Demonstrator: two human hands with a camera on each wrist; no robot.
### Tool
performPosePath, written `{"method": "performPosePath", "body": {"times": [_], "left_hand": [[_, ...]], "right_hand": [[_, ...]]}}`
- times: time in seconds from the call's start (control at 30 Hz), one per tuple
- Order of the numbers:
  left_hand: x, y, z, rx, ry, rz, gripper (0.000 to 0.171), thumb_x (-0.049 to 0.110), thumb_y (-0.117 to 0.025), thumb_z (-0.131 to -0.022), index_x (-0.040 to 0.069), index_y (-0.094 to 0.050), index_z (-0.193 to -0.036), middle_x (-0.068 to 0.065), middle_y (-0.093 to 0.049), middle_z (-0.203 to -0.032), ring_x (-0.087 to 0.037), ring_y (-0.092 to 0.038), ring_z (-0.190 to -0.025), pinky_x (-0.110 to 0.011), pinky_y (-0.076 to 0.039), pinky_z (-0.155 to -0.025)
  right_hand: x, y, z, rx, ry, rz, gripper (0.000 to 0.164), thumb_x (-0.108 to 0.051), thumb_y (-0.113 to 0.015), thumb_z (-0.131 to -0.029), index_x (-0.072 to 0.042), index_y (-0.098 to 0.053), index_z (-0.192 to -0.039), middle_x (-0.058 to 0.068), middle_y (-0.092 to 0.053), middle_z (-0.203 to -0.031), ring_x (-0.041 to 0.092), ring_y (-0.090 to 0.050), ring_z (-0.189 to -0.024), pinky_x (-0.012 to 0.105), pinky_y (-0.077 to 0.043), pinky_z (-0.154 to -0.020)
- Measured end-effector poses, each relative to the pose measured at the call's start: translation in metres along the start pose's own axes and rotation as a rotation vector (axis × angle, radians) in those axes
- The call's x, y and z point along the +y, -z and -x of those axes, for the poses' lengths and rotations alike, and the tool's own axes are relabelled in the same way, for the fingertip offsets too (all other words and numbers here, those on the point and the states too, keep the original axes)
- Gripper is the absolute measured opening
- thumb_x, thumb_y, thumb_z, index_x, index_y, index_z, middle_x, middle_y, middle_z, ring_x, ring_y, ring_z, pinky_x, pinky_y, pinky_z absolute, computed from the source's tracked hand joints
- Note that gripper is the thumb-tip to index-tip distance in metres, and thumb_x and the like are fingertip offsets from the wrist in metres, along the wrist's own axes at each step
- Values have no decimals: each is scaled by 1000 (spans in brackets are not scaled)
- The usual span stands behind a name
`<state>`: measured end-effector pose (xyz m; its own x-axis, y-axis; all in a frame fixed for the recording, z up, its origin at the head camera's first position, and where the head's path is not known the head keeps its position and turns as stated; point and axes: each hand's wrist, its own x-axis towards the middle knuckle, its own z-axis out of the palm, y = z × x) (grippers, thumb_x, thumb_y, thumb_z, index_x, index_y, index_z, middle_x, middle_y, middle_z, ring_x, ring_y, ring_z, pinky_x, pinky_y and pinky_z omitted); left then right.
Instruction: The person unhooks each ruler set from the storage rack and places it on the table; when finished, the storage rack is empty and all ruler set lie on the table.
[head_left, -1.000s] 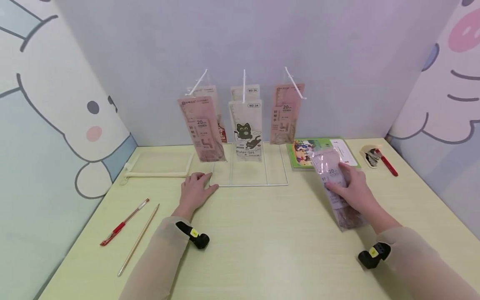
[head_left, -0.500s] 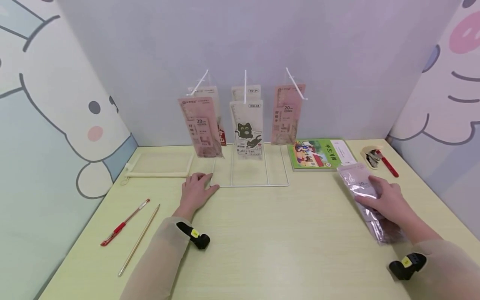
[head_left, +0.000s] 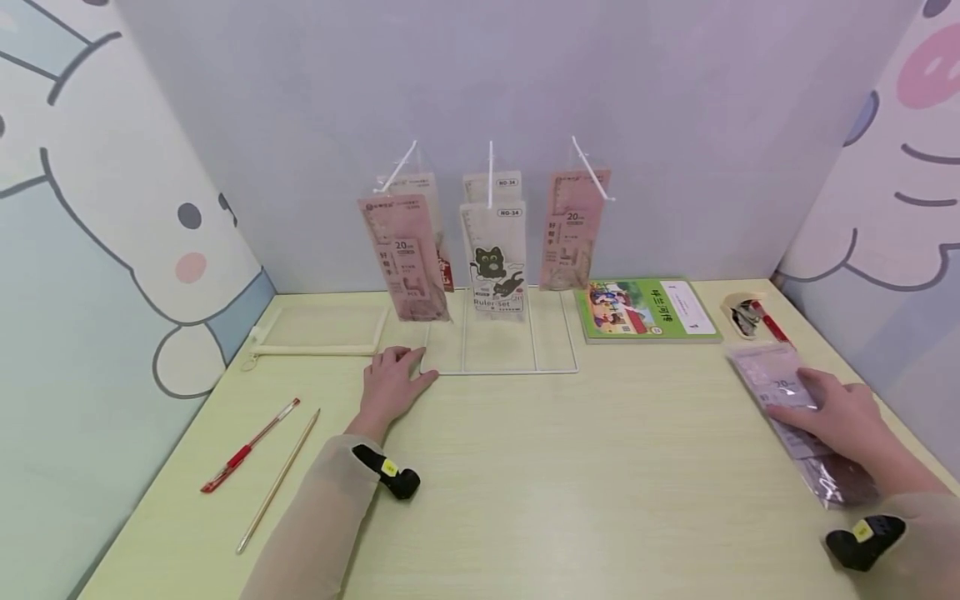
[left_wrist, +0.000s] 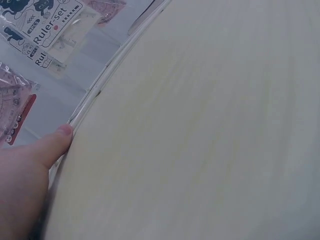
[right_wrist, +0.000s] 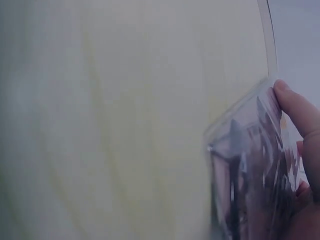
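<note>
With our right hand [head_left: 847, 425] we are pinching a flat, translucent pinkish-purple plastic packet [head_left: 801, 442] marked "20", holding it at the right side of the pale-yellow wood-grain table [head_left: 570, 483]. The grip is drawn in to part of the packet's width — thumb reaching across the upper face, forefinger farther up — and is holding nothing else. Whether the underside is touching the table, we cannot tell.

With our left hand [head_left: 388, 387] we are bracing the left front corner of the white wire-framed display rack [head_left: 498, 372]. This grip is loosely spread; thumb and forefinger are touching the corner without closing round it.

For good handling, we should be observing these points:

1. Keeping the pinch light; the thin film is likely to crease or slip under pressure.
2. Supporting the near end, which is extending past the fingers and could sag.
3. Watching the far end: it is lying just beside a slim red tool [head_left: 771, 322] and could be catching on it.
4. Keeping the packet apart from the green-covered illustrated book [head_left: 641, 308].
5. Bracing the rack without pulling — the pink card packet [head_left: 405, 258] on the left hook and the white cat-printed "Ruler-set" packet [head_left: 491, 258] on the middle hook are hanging freely and would probably be swinging if jolted.
</note>
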<state>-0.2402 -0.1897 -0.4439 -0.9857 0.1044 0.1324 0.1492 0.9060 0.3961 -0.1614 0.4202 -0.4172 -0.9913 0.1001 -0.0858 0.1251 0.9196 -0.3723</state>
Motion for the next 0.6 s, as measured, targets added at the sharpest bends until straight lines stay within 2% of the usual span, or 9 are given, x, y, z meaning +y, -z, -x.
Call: {"method": "performPosePath", "body": {"times": [0.17, 0.33, 0.6], "left_hand": [[-1, 0, 1, 6, -9, 3, 59, 53, -53, -90, 17, -50, -136, -16, -41, -134, -37, -33, -122, -54, -27, -95], [-1, 0, 1, 14, -11, 10, 58, 52, -54, -90, 17, -51, -136, -16, -42, -134, -38, -34, -122, -54, -27, -94], [-3, -2, 0, 6, -5, 12, 59, 54, -53, -90, 17, -51, -136, -15, -41, -134, -36, -33, -123, -53, -27, -95]], "right_hand": [[14, -1, -1, 23, -3, 50, 102, -59, -60, -82, 14, -18, -139, 44, -24, -120, 58, -22, -102, 62, -31, -73], [22, -1, -4, 28, 7, 104, 102, -60, -60, -82, 16, -21, -137, 45, -27, -121, 58, -27, -100, 64, -31, -76], [35, 4, -5, -31, 1, 123, 97, -60, -57, -83, 20, -29, -130, 49, -27, -118, 59, -31, -97, 66, -31, -78]]}}
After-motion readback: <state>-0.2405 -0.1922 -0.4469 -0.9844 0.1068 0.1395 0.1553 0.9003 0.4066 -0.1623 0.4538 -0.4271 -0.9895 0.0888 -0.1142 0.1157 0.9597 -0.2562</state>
